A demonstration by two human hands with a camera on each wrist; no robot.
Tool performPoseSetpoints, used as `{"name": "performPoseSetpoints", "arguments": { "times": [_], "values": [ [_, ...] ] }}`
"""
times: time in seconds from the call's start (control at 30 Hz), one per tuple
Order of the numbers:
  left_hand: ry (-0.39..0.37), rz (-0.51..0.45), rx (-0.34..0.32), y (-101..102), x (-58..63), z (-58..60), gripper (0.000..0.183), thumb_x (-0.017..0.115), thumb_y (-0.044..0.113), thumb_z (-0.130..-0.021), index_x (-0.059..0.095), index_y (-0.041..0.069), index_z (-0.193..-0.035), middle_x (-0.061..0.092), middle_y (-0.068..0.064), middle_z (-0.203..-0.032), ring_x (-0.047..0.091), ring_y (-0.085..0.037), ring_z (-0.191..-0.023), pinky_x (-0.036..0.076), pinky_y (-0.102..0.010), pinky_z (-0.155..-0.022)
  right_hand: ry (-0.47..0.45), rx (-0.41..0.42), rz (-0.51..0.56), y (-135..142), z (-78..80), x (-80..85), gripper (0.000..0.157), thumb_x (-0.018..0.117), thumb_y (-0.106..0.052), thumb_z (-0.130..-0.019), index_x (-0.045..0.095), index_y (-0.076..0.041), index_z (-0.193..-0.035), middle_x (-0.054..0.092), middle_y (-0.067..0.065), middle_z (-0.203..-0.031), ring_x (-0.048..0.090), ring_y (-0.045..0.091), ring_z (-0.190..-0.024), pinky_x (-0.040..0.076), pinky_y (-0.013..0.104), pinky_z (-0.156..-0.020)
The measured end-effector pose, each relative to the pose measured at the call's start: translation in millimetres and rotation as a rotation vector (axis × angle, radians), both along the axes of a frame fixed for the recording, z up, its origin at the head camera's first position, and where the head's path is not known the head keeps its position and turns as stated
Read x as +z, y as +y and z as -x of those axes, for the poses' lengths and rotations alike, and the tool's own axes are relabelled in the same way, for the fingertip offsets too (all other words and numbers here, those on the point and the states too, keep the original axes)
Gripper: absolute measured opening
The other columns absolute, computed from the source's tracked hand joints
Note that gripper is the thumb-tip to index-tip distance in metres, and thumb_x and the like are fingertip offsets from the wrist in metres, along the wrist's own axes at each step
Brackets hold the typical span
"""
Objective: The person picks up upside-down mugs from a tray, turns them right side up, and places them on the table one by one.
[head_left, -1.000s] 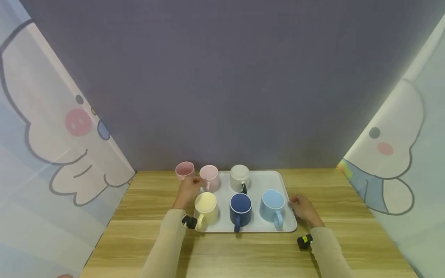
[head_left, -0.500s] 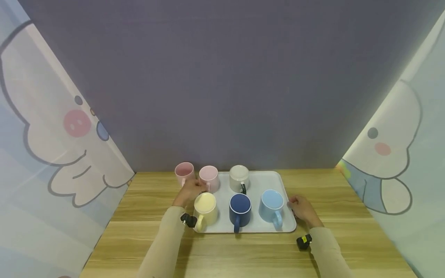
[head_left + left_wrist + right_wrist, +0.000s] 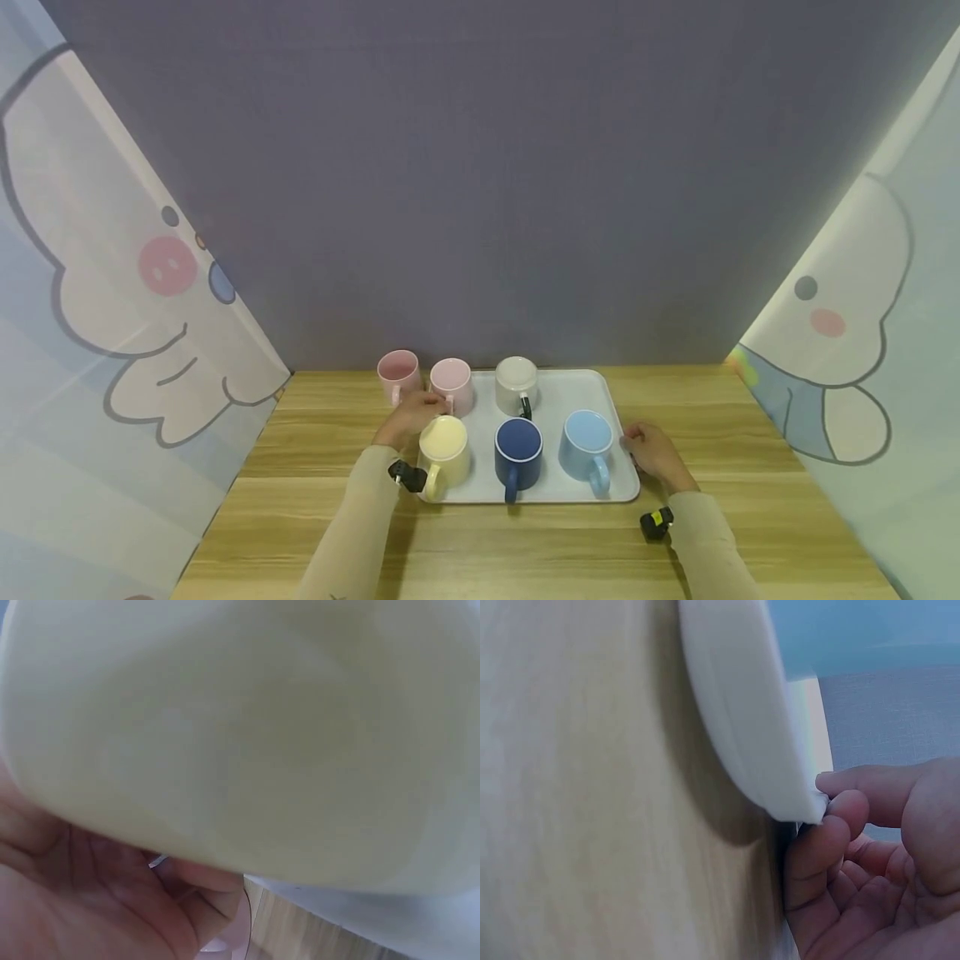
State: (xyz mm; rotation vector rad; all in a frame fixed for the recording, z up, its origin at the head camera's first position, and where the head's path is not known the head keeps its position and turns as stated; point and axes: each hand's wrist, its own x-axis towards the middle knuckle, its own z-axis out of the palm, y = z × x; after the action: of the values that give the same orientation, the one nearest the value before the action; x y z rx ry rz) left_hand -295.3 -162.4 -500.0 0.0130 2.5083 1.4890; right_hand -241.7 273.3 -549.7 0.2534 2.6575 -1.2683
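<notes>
1. Fingers of the right hand (image 3: 656,450): thumb and forefinger (image 3: 821,847) are pinching the right rim of the tray (image 3: 558,393), seen closely in the right wrist view
2. Fingers of the left hand (image 3: 411,414): they bend in over the tray's left rim; their tips are hidden, so I cannot tell whether they pinch the rim or merely lie against it
3. What has just changed: the left hand has dipped lower at the tray's left side, so a hand is now at either side; I judge this a two-sided hold on the tray, with only the right half of it confirmed
4. Against the frame from a second ago, the left fingers were raised higher over the tray's left rim; against the one from half a second ago, I see almost no difference, and the right hand keeps its place at the tray's right rim
5. The tray lies flat on the bench (image 3: 525,550) as far as I can tell; the mugs on it keep their spots
6. Along the tray's near side, from left to right: yellow mug (image 3: 444,442), navy mug (image 3: 519,442), blue mug (image 3: 587,435)
7. Along the tray's far side: pink mug (image 3: 452,379) at the left, white mug (image 3: 516,379) at the middle
8. Rose mug (image 3: 398,371): off the tray, just beside its far left corner
</notes>
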Motion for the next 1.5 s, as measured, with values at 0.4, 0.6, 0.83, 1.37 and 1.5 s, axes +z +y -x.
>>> {"name": "performPoseSetpoints", "arguments": {
  "times": [0.4,0.6,0.83,1.37,1.5],
  "values": [
    [-0.05,-0.035,-0.01,-3.8,-3.7,-1.6,0.033,0.058,0.028,-0.102,0.069,0.006,-0.081,0.059,0.001,-0.077,0.055,-0.017,-0.087,0.043,-0.029,-0.079,-0.016,-0.007,0.01,0.2,0.7,-3.1,0.03,0.05,-0.017,-0.104,0.055,0.008,-0.121,0.061,0.013,-0.09,0.059,0.021,-0.079,0.051,0.031,-0.065],
    [-0.046,-0.077,0.001,-3.0,-2.9,-3.0,0.031,0.057,0.021,-0.103,0.072,-0.001,-0.086,0.062,0.0,-0.084,0.055,-0.016,-0.09,0.043,-0.028,-0.082,-0.007,-0.003,0.017,-0.9,-0.7,-2.2,0.029,0.05,-0.016,-0.104,0.056,0.008,-0.119,0.06,0.012,-0.087,0.058,0.021,-0.077,0.05,0.031,-0.064],
    [-0.02,-0.109,0.036,-1.2,-1.6,-4.4,0.031,0.06,0.015,-0.101,0.067,-0.005,-0.077,0.07,-0.007,-0.09,0.058,-0.016,-0.088,0.044,-0.025,-0.076,-0.027,-0.018,0.017,-0.6,-2.5,0.0,0.028,0.05,-0.017,-0.104,0.056,0.007,-0.119,0.062,0.013,-0.092,0.059,0.022,-0.08,0.05,0.03,-0.065],
    [0.112,-0.093,0.108,-0.5,-2.1,0.3,0.028,0.056,0.008,-0.104,0.072,-0.01,-0.088,0.068,-0.012,-0.08,0.058,-0.014,-0.072,0.047,-0.022,-0.065,-0.024,-0.021,0.036,-1.7,-2.4,3.7,0.029,0.05,-0.017,-0.104,0.056,0.007,-0.119,0.06,0.012,-0.091,0.058,0.021,-0.079,0.05,0.031,-0.065],
    [0.122,-0.055,0.111,0.6,2.1,-0.7,0.029,0.056,0.01,-0.104,0.072,-0.009,-0.09,0.067,-0.013,-0.081,0.055,-0.013,-0.07,0.045,-0.022,-0.063,-0.027,-0.021,0.044,-1.2,-1.7,4.1,0.029,0.051,-0.016,-0.104,0.055,0.007,-0.119,0.06,0.011,-0.09,0.058,0.021,-0.079,0.05,0.031,-0.065]
  ]
}}
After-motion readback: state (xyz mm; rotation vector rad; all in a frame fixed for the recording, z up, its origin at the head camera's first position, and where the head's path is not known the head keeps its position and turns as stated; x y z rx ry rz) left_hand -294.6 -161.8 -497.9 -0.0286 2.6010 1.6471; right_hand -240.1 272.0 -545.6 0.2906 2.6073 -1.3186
